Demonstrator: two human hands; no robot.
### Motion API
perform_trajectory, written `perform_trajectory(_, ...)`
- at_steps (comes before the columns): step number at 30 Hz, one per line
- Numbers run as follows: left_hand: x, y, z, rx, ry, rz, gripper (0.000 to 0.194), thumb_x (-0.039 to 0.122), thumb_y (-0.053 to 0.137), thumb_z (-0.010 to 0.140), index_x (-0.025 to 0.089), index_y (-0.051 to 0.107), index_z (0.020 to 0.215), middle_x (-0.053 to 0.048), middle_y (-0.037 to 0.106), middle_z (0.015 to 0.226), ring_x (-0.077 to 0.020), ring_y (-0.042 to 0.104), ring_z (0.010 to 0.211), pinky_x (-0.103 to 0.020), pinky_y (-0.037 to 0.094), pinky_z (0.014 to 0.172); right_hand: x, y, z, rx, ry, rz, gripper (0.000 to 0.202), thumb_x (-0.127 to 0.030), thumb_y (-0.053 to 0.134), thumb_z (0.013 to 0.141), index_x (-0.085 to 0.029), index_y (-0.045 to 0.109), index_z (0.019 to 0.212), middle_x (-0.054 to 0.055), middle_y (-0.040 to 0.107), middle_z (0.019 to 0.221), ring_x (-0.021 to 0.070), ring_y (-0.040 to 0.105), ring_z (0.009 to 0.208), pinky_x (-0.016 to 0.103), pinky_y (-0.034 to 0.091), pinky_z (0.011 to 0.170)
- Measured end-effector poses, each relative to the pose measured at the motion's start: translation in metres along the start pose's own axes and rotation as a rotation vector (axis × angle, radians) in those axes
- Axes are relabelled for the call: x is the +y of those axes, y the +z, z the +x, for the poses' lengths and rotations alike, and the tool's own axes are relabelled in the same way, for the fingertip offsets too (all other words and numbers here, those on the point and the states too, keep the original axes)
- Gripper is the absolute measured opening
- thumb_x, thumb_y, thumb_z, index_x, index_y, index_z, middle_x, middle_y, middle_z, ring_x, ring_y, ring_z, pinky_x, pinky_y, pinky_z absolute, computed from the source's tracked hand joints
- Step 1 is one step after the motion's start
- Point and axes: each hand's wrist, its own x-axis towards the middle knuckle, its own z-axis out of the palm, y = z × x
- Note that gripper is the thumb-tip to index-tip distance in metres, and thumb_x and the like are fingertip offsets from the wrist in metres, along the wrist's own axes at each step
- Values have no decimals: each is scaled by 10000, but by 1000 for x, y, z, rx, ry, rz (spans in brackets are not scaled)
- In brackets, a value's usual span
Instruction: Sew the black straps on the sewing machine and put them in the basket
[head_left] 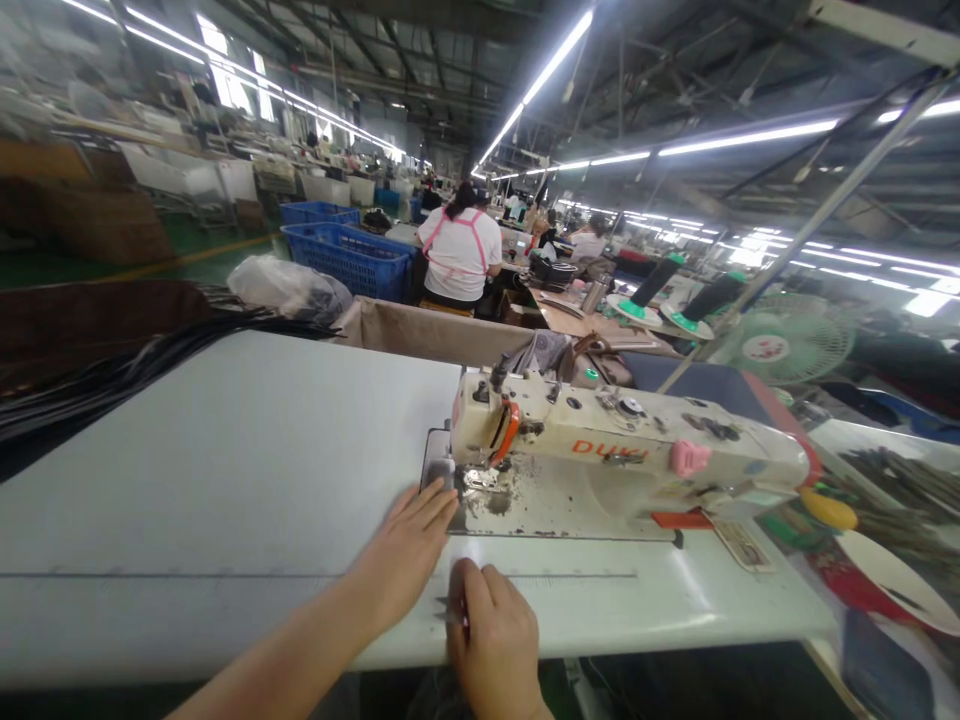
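A white sewing machine (pixel 622 435) with orange lettering stands on a pale table (pixel 262 480). My left hand (pixel 416 530) lies flat at the left end of the machine's base, fingers stretched out beside the needle area. Nearer the table's front edge, my right hand (pixel 491 620) is closed around small snips (pixel 454 612), whose pointed metal tips stick out to the left. A printed ruler line runs along the table under both arms.
Dark strips (pixel 135 370) lie along the table's left side. Behind are a fabric-lined bin (pixel 420 335), blue crates (pixel 349 260) and a seated person (pixel 459 250). Thread cones (pixel 652 283) and a fan (pixel 787 340) stand at the right.
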Motion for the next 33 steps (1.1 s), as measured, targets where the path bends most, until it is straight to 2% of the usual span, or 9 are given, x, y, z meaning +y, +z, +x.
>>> perform_trajectory(4,-4,2,9,-32,-56,-26,466,235,430,1041,204,530,1495,-78,550,1575,-234,419,1522,-487,291,1263,1,1,-1,1,-9,16,471,-50,503,739,-171,574,1189,18,563,806,206,525,697,332,381,621)
perform_trajectory(9,-6,-6,18,-93,-103,-55,475,239,441,1033,215,533,1498,-81,550,1574,-265,395,1533,-540,261,1270,1,2,-4,4,-12,11,471,-60,508,750,-171,572,1204,22,568,812,208,525,702,331,386,620)
perform_trajectory(15,-5,-12,23,-154,-155,-58,485,190,398,1037,232,529,1501,-79,528,1592,-297,358,1549,-593,271,1252,1,0,-1,15,-16,5,495,-55,509,733,-181,563,1209,19,576,805,204,530,693,324,399,617)
perform_trajectory(25,-2,-17,30,-185,-213,-96,488,168,427,1017,252,550,1481,-80,532,1587,-301,337,1551,-620,253,1256,3,1,-1,47,-58,-21,490,-66,493,741,-151,565,1218,32,594,808,212,561,698,333,429,614)
perform_trajectory(29,-15,-17,35,-142,-205,-159,488,123,462,973,264,626,1409,-88,567,1544,-309,404,1506,-601,341,1225,4,3,-2,52,-52,-20,493,-59,492,731,-161,566,1208,27,591,801,209,553,691,327,424,613)
perform_trajectory(33,-40,-15,52,-74,-162,-292,372,109,518,928,257,763,1166,-76,670,1369,-257,578,1333,-455,446,1190,3,5,-3,58,-34,-15,519,-59,498,712,-169,565,1214,24,583,797,205,532,676,321,416,605)
